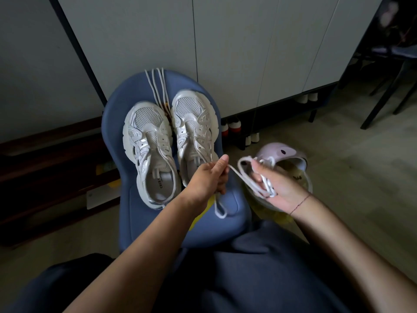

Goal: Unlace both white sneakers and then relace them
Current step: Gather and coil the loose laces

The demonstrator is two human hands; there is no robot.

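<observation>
A white lace (266, 185) is pinched in the curled left hand (208, 179) and drawn across to the right hand (278, 192), where its loops are held round the fingers. Just beyond the left hand, one sneaker (149, 154) and the other sneaker (194, 129) are set side by side on a blue chair (228, 213). A second lace (156, 86) is laid past their toes.

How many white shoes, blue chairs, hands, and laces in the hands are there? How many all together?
White mesh sneakers: 2
Blue moulded plastic chair: 1
Bare hands, left hand and right hand: 2
White shoelace gripped by both hands: 1
Total: 6
</observation>
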